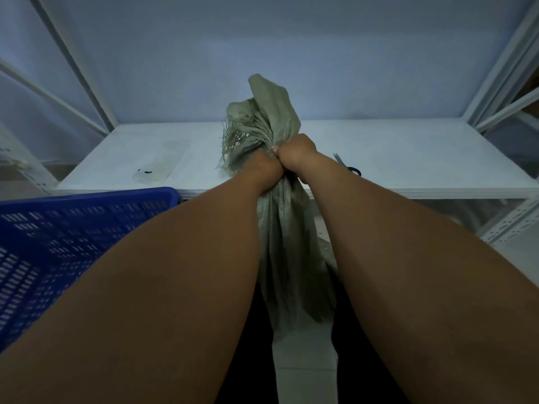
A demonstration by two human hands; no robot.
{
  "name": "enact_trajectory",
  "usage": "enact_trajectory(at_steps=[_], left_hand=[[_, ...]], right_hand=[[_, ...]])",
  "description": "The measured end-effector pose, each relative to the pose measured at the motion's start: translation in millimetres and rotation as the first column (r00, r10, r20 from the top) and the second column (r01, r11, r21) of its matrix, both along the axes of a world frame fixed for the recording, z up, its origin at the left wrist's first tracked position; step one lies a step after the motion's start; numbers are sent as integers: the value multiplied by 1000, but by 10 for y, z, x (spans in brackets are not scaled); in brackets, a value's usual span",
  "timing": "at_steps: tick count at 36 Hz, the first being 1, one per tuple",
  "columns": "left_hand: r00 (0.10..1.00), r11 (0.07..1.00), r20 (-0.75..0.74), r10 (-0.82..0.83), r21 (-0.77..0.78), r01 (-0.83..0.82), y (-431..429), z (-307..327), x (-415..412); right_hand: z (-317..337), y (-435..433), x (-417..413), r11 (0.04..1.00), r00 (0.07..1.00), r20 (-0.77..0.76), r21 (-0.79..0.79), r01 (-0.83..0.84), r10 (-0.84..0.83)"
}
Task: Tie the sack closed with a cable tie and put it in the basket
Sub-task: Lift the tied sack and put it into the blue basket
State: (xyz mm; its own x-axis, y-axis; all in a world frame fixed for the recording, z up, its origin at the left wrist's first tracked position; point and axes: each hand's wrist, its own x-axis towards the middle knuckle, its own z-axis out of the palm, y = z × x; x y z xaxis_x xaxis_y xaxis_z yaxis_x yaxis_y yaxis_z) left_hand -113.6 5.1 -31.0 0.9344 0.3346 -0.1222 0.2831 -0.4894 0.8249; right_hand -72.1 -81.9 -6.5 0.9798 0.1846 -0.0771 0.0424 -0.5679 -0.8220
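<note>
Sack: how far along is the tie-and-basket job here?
Done: the grey-green woven sack is bunched at the neck. In hand: left hand and right hand grip that neck. Left: no cable tie shows there; the blue slotted plastic basket awaits the sack.

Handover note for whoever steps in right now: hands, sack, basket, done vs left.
Hands: the left hand grips the gathered neck of the sack. The right hand grips the same neck, touching the left.
The sack is held upright in front of the shelf, with its frayed mouth bunched above the hands and its body hanging below.
The blue basket is at the left; the sack is not in it.
On the shelf: scissors at right, clear packet at left, contents unclear.
Done: mouth gathered.
Left: no cable tie visible, so fit one, then put the sack in the basket.
</note>
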Motion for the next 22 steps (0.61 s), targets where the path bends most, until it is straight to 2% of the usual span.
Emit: enact_trajectory(at_steps=[2,5,7,13,18,22], left_hand=[[999,993,27,36,-115,-32,-2,0,42],[998,933,-23,57,-355,-61,-41,56,-7],[998,906,-54,28,-420,-48,-27,57,-42],[990,932,83,-116,-335,138,79,-29,-53],[977,961,-14,-214,-182,208,69,-34,-130],[985,971,-126,-119,-222,89,86,-49,-100]], right_hand=[[70,11,5,999,999,24,44,21,-22],[168,51,-4,994,996,67,93,55,-61],[189,79,-1,988,992,85,128,84,-95],[180,124,5,961,971,106,201,191,-215],[160,50,45,936,963,43,252,246,-265],[102,-12,26,939,971,-25,251,236,-238]])
